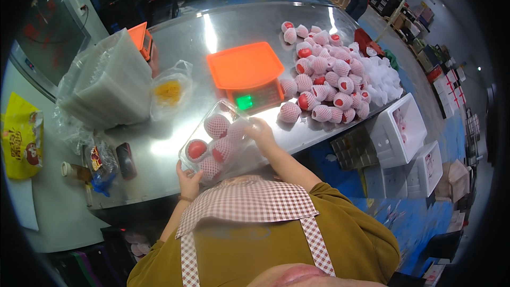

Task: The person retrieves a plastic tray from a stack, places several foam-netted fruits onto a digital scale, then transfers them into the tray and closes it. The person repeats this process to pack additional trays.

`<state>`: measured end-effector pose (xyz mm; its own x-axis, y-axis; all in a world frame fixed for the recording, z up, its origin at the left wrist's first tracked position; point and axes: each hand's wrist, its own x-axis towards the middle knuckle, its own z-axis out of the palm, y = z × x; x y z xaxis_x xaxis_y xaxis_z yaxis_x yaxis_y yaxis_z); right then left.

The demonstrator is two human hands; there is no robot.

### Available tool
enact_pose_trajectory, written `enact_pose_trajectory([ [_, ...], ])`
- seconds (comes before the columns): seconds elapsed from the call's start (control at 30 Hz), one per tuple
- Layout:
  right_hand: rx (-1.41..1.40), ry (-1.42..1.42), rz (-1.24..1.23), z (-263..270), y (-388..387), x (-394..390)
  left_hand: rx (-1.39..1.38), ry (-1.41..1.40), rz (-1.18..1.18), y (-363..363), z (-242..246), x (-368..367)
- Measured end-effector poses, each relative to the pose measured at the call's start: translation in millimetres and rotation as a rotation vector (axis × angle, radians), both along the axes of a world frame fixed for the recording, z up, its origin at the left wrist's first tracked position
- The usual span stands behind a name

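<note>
A clear plastic tray (227, 127) holding several red fruits in pink foam nets (217, 126) lies tilted at the near edge of the steel table. My left hand (189, 182) grips its near left corner, and my right hand (261, 133) holds its right side. Just beyond the tray stands an orange digital scale (245, 65) with a lit green display; its pan bears nothing. To the right is a large heap of netted red fruits (328, 75). Whether a lid covers the tray, I cannot tell.
Stacked clear trays (107, 83), a bag of yellow rubber bands (168, 91) and a second orange scale (139, 40) stand left. A phone (126, 161) lies near the left edge. White foam nets (380, 77) sit behind the fruit; foam boxes (399, 129) stand right, beside the table.
</note>
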<state>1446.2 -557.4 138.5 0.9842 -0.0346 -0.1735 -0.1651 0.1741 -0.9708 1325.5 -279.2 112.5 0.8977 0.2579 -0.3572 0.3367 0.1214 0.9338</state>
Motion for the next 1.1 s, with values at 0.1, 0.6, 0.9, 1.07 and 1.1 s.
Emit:
enact_pose_trajectory([
  [0.1,0.007,0.019,0.016,3,12,-10,0.146,0.099,-0.022,9,3,1],
  [0.6,-0.551,-0.642,0.088,57,61,-41,1.014,-0.973,-0.428,-84,142,95],
  [0.9,-0.548,-0.62,0.111,68,65,-43,1.161,-0.826,-0.333,20,133,162],
  [1.07,-0.516,-0.598,0.17,70,75,-36,1.066,-0.592,-0.422,95,74,177],
  [1.1,-0.516,-0.603,0.171,70,77,-35,0.953,-0.576,-0.415,99,61,177],
])
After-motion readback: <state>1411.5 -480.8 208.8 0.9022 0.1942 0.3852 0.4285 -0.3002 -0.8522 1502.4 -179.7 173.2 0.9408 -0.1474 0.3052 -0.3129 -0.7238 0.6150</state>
